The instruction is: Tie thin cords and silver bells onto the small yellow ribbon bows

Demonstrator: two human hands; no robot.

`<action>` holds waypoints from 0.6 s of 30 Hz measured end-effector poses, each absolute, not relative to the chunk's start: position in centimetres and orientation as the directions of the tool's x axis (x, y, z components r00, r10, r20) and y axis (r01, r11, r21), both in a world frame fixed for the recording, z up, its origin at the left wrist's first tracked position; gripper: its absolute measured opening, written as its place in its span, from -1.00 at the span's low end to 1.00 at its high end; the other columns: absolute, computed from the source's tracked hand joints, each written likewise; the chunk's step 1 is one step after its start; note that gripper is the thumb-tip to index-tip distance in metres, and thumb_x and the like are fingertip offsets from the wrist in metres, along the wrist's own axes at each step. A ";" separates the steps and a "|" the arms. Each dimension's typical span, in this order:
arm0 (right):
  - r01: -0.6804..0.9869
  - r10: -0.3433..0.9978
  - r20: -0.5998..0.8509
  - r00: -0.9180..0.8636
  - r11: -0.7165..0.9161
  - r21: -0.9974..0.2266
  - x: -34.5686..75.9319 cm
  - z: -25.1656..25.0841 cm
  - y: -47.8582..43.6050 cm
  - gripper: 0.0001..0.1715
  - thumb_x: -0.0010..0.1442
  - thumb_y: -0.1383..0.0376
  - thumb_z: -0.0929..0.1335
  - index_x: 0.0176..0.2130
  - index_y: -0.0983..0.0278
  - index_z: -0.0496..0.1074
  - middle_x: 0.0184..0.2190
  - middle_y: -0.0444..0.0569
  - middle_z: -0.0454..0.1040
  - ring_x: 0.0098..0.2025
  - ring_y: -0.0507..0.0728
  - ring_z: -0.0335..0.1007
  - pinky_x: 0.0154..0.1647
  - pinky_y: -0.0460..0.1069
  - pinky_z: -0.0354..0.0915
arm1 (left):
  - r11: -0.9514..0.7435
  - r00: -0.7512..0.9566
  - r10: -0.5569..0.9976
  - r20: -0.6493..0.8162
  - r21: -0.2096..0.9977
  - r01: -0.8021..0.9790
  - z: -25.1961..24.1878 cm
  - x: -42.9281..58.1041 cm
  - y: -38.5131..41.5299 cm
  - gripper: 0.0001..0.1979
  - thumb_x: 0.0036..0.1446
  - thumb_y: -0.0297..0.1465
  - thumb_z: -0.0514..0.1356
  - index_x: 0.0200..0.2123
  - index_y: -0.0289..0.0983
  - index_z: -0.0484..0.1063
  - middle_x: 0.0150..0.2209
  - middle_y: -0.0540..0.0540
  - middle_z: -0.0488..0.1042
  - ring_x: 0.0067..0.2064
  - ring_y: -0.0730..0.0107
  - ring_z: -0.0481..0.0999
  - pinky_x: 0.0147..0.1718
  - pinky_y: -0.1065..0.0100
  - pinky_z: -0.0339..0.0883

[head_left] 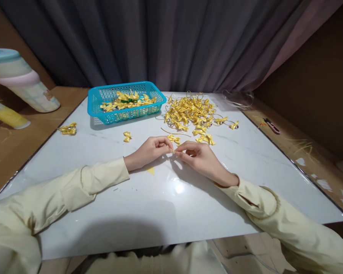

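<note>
Across a white, marble-veined surface (202,219), we see a turquoise perforated basket (122,115) standing toward the far side, a heap of yellow satin bows (191,109) beside it, a lone bow (127,136) in front, a bow cluster (68,129) at left and a yellow scrap (151,171) nearer us. Along the brown borders, we find a lidded tumbler (25,84), left, and a pink-and-black tool (272,126), right.

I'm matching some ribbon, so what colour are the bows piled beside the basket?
The piled bows are bright yellow, seen best in the head view.
</note>
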State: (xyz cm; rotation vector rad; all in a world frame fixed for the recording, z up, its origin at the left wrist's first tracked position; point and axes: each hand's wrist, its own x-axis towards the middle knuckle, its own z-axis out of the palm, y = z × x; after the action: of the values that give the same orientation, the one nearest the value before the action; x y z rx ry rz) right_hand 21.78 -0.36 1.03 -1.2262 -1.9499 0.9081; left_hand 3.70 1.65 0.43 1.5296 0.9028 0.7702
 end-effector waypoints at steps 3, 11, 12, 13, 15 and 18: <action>0.468 0.923 0.168 -0.347 0.325 -0.822 21.8 1.1 -0.4 -0.84 0.09 0.34 0.32 -0.41 0.34 0.51 -0.40 -0.04 0.48 -0.46 -0.02 0.28 -0.47 -0.11 0.18 | -0.066 0.490 0.872 -0.012 0.988 0.142 0.4 3.7 1.6 -0.92 -0.01 -0.40 0.15 -0.46 -0.32 0.35 -0.69 0.17 0.08 -0.62 0.61 0.00 -0.62 0.48 -0.13; 0.529 0.896 0.221 -0.385 0.411 -0.742 21.8 1.4 -0.6 -0.84 0.09 0.33 0.32 -0.36 0.33 0.51 -0.34 -0.03 0.48 -0.52 -0.04 0.26 -0.50 -0.12 0.20 | -0.068 0.468 0.883 -0.026 0.981 0.182 0.2 3.7 1.7 -0.86 -0.01 -0.35 0.18 -0.46 -0.33 0.35 -0.62 0.11 0.21 -0.56 0.57 0.14 -0.57 0.48 -0.03; 0.536 0.892 0.225 -0.393 0.421 -0.732 21.8 1.3 -0.5 -0.83 0.09 0.33 0.31 -0.37 0.33 0.50 -0.35 -0.03 0.48 -0.53 -0.05 0.25 -0.50 -0.11 0.20 | -0.071 0.470 0.882 -0.025 0.980 0.185 0.2 3.7 1.7 -0.85 -0.01 -0.34 0.18 -0.46 -0.33 0.36 -0.61 0.10 0.22 -0.55 0.56 0.16 -0.56 0.47 -0.03; 0.544 0.888 0.230 -0.399 0.431 -0.720 21.8 1.2 -0.5 -0.83 0.09 0.33 0.31 -0.38 0.33 0.50 -0.36 -0.03 0.48 -0.53 -0.05 0.25 -0.50 -0.11 0.20 | -0.074 0.470 0.882 -0.024 0.979 0.188 0.2 3.7 1.7 -0.84 -0.01 -0.33 0.19 -0.46 -0.33 0.37 -0.60 0.09 0.23 -0.55 0.56 0.16 -0.56 0.47 -0.03; 0.558 0.881 0.242 -0.406 0.449 -0.698 21.7 1.0 -0.5 -0.83 0.09 0.35 0.30 -0.39 0.33 0.50 -0.37 -0.02 0.48 -0.51 -0.03 0.26 -0.49 -0.11 0.19 | -0.077 0.471 0.882 -0.026 0.977 0.199 0.1 3.7 1.7 -0.84 0.00 -0.33 0.19 -0.45 -0.34 0.38 -0.61 0.09 0.21 -0.55 0.56 0.14 -0.56 0.47 -0.04; 0.566 0.889 0.231 -0.395 0.434 -0.701 21.7 0.9 -0.4 -0.83 0.08 0.36 0.30 -0.40 0.35 0.50 -0.38 -0.01 0.47 -0.49 -0.02 0.28 -0.49 -0.11 0.19 | -0.091 0.478 0.878 -0.017 0.975 0.203 0.2 3.7 1.7 -0.86 0.01 -0.36 0.18 -0.41 -0.34 0.40 -0.60 0.09 0.21 -0.55 0.56 0.12 -0.56 0.47 -0.05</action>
State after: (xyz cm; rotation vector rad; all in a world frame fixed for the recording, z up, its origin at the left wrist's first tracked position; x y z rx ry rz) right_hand 21.70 -0.39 0.94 -1.2200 -2.0979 0.7100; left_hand 3.66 1.67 0.19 1.5909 0.9604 0.7437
